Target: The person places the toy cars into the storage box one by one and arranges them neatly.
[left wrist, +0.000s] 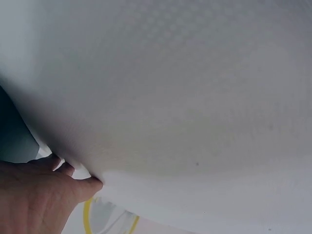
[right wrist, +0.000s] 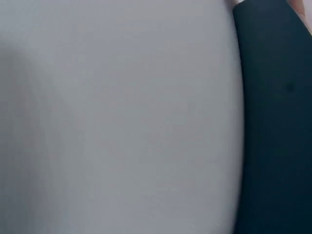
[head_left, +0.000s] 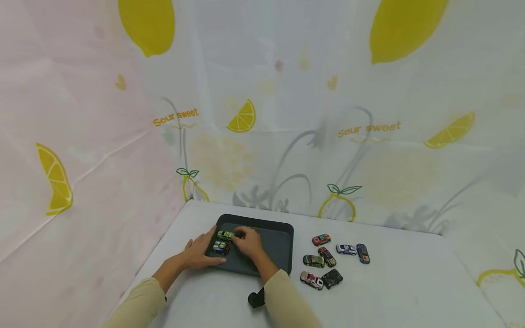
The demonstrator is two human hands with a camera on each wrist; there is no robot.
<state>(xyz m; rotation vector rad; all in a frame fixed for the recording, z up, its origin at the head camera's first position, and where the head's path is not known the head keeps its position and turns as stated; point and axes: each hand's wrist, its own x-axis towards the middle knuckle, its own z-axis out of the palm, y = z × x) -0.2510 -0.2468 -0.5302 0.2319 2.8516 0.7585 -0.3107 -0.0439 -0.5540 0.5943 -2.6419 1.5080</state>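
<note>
Green toy car [head_left: 224, 235] could bump its neighbour

The green toy car is inside the dark grey tray [head_left: 274, 248], near the far left corner. The right hand [head_left: 249, 242] pinches its right end with thumb and fingers. I can't tell if the bottom of the car touches the tray. Just beside it, on the person's side, sits a blue and white toy car [head_left: 221, 248]. The gap is very small, so if the green one turns in the fingers, they could knock and end up crooked. Holding just one end might also let the other end dip, or the car slip out.

The left hand [head_left: 200, 253] is spread over the tray's left edge, fingers straight, thumb stretched out. If it leans too hard, the tray might tip or slide on the white table [head_left: 393, 278], and both cars could roll.

Seven more toy cars [head_left: 326, 257] lie on the table, right of the tray. The white and red toy car [head_left: 311, 280] and the black toy car [head_left: 332, 279] are very close together, so grabbing one could push the other. A low right sleeve [head_left: 287, 300] could catch the tray's near edge too.
</note>
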